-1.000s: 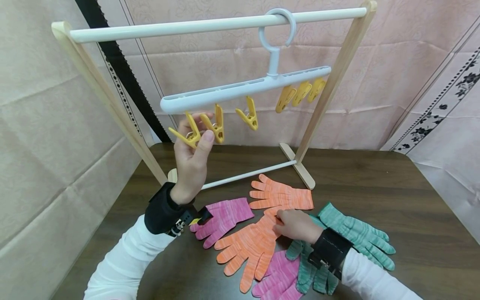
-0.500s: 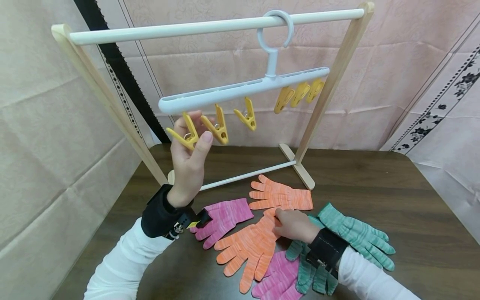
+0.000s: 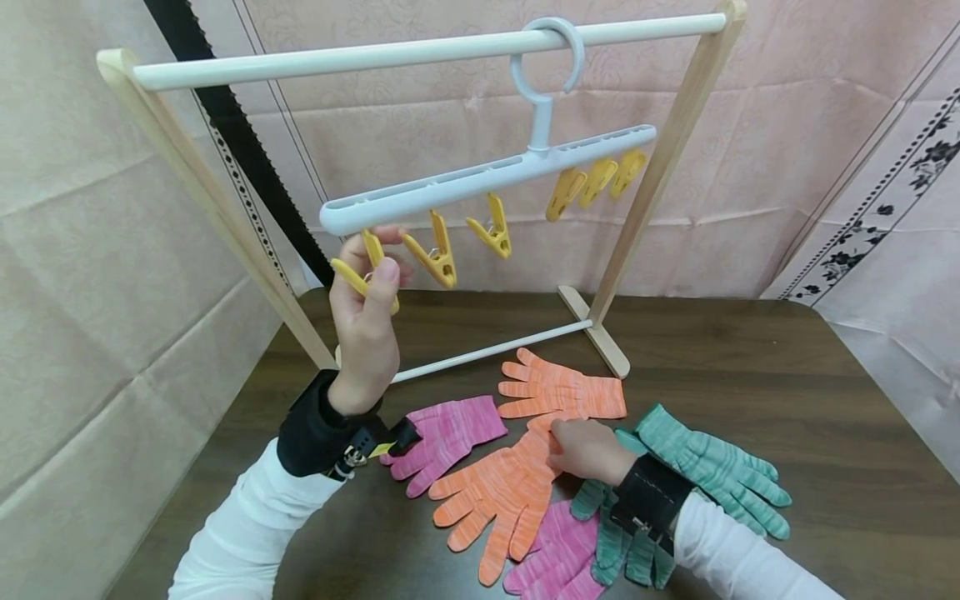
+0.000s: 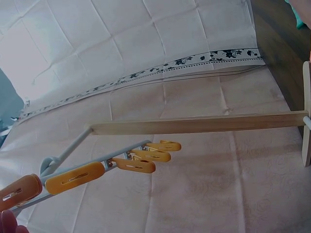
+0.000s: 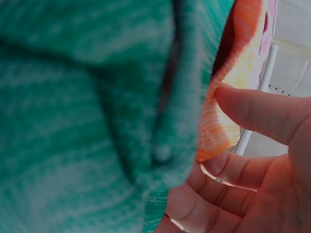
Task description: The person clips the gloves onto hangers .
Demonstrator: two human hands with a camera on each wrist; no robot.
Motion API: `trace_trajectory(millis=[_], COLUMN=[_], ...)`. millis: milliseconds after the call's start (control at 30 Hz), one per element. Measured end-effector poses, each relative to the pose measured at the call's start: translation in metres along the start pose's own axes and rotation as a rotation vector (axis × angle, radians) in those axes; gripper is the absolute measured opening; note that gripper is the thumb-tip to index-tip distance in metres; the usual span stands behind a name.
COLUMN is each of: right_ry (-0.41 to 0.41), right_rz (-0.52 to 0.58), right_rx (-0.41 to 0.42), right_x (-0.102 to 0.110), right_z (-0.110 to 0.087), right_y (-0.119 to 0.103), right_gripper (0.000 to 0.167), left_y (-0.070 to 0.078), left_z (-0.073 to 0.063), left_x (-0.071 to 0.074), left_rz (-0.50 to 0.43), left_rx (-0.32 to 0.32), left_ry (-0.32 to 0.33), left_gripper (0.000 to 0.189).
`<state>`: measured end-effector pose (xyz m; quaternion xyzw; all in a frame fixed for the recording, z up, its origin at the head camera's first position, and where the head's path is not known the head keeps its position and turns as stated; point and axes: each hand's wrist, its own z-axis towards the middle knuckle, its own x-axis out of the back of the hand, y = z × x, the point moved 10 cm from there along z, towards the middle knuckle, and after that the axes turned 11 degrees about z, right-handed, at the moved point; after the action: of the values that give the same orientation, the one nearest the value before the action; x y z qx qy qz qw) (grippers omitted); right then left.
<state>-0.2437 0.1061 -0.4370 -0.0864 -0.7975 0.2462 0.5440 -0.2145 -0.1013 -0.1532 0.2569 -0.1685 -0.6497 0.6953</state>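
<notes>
A pale blue hanger [image 3: 487, 177] hangs by its hook with several yellow clothespins under it. My left hand [image 3: 365, 321] holds the leftmost clothespin [image 3: 349, 276], thumb in front and fingers behind. The clothespin beside it [image 3: 438, 254] hangs just right of my fingertips. In the left wrist view only fingertips [image 4: 9, 224] show at the lower left corner. On the table, my right hand [image 3: 592, 452] pinches the cuff of the front orange glove [image 3: 498, 487]. The right wrist view has thumb and fingers on that orange cuff [image 5: 216, 141], with a green glove [image 5: 73, 145] close to the camera.
A wooden rack with a white top bar [image 3: 337, 58] carries the hanger. Another orange glove [image 3: 562, 390] lies behind the held one. Pink gloves [image 3: 450, 437] and green gloves [image 3: 712, 471] lie around it on the brown table [image 3: 810, 375]. Patterned cloth [image 3: 420, 125] hangs behind.
My left hand has shifted slightly left, its thumb moving from between the two left clothespins onto the leftmost one, which has turned a little. The right hand stays at the orange glove's cuff.
</notes>
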Motion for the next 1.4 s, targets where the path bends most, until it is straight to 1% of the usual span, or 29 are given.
trace_trajectory(millis=[133, 233, 367, 500, 633, 800, 967, 1133, 1233, 1400], right_ry=[-0.003, 0.001, 0.015, 0.022, 0.016, 0.013, 0.021, 0.027, 0.024, 0.018], right_rz=[-0.002, -0.007, -0.008, -0.006, -0.004, 0.002, 0.001, -0.005, -0.007, 0.000], right_rx=[0.001, 0.005, 0.023, 0.035, 0.027, 0.020, 0.032, 0.035, 0.032, 0.021], right_x=[0.000, 0.000, 0.001, 0.002, 0.001, 0.001, 0.002, 0.002, 0.001, 0.001], right_z=[0.000, -0.001, -0.002, -0.003, -0.002, -0.001, -0.003, -0.002, -0.001, 0.000], right_y=[-0.001, -0.001, -0.003, -0.004, -0.003, -0.002, -0.004, -0.003, -0.002, 0.000], right_gripper=[0.024, 0.025, 0.026, 0.027, 0.028, 0.029, 0.029, 0.029, 0.030, 0.029], left_y=[-0.002, -0.002, -0.001, 0.002, 0.003, 0.002, 0.000, -0.003, -0.005, -0.008], left_z=[0.000, 0.000, 0.001, 0.002, 0.002, 0.001, 0.001, -0.001, -0.002, -0.006], left_x=[0.003, 0.005, 0.005, 0.003, 0.001, -0.001, -0.002, -0.003, -0.004, -0.005], left_rz=[0.010, 0.005, -0.005, -0.030, -0.070, -0.104, -0.135, -0.173, -0.182, -0.171], left_rx=[-0.003, -0.004, -0.009, -0.028, -0.038, -0.022, -0.012, 0.002, 0.009, 0.012], left_ry=[0.024, 0.042, 0.046, 0.028, 0.008, -0.012, -0.026, -0.059, -0.074, -0.093], left_gripper=[0.036, 0.042, 0.046, 0.050, 0.052, 0.050, 0.047, 0.041, 0.039, 0.039])
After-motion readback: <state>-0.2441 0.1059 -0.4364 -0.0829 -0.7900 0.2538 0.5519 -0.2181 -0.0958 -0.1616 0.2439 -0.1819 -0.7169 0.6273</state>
